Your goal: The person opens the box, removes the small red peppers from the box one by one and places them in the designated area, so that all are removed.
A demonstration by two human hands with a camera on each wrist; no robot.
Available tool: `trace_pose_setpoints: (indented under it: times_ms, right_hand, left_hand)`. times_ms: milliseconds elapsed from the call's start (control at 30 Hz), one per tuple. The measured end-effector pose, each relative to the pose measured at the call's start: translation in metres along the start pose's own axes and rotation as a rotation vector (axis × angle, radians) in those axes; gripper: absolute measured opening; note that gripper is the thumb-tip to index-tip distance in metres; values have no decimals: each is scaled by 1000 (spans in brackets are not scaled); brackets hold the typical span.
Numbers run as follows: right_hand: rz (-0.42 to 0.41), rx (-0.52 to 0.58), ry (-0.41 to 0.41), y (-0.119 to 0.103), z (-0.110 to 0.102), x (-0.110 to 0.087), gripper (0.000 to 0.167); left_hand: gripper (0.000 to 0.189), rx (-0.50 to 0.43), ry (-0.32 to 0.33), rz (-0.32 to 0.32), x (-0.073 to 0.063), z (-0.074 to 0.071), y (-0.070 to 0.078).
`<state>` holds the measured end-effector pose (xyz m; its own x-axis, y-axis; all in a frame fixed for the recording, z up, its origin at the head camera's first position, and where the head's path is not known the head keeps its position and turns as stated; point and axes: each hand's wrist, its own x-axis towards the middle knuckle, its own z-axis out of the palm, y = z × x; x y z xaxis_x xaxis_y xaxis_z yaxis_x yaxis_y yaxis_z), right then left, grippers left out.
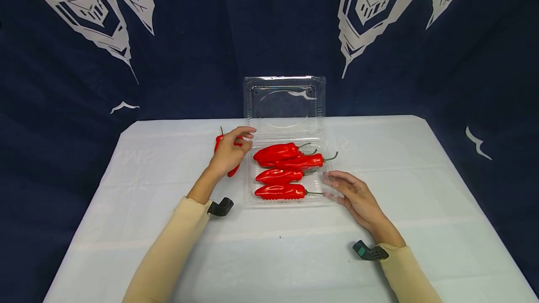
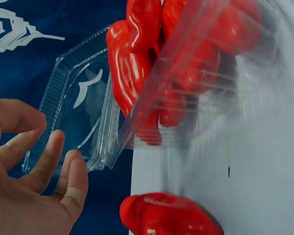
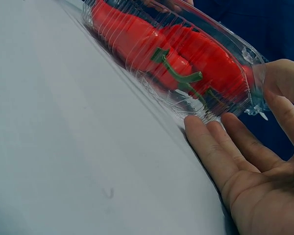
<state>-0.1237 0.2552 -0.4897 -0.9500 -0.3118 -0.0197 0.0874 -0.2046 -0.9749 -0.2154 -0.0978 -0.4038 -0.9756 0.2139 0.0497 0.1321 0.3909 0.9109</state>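
Cream sleeves (image 1: 166,251) come in over the table's near edge, a black wrist mount (image 1: 221,207) on each cuff. White cloth (image 1: 269,265) covers the table, with a small dark speck (image 1: 280,237) in front of the tray.

Clear tray (image 1: 290,204) sits mid-table toward the far edge, its lid (image 1: 286,106) hinged open and raised along the tray's far edge. Red peppers (image 1: 280,192) lie crosswise in the tray, five green stems showing, most pointing to the tray's right edge. One lies along the near edge, another just behind it; the rest bunch by the far edge, overlapping. One stem pokes past the right edge.

Left hand (image 1: 229,153) is over the table just off the tray's left edge, fingers loosely bent and spread, holding nothing. Beneath it, left of the tray, a loose pepper (image 1: 218,143) lies on the cloth, stem toward the table's far edge; the hand hides part of it, so can't tell if there's a second.

Right hand (image 1: 358,196) is at the tray's right edge toward the near corner, wide apart, fingers nearly straight, fingertips at the wall, no grip on any pepper. Can't tell how hard they press.

Navy backdrop (image 1: 278,36) with white print hangs behind the table.
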Motion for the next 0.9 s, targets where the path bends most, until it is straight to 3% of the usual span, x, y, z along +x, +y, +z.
trace_pose_setpoints:
  times_ms: [300,600,900]
  right_hand:
    - [-5,0,-8,1,-1,-1,45]
    - [-3,-1,0,2,-2,1,45]
    - [11,-18,9,2,-1,0,45]
  left_hand:
    - [40,38,-183,39,5,13,-1]
    - [36,32,-261,81,9,24,-2]
    - [36,62,-308,64,13,35,0]
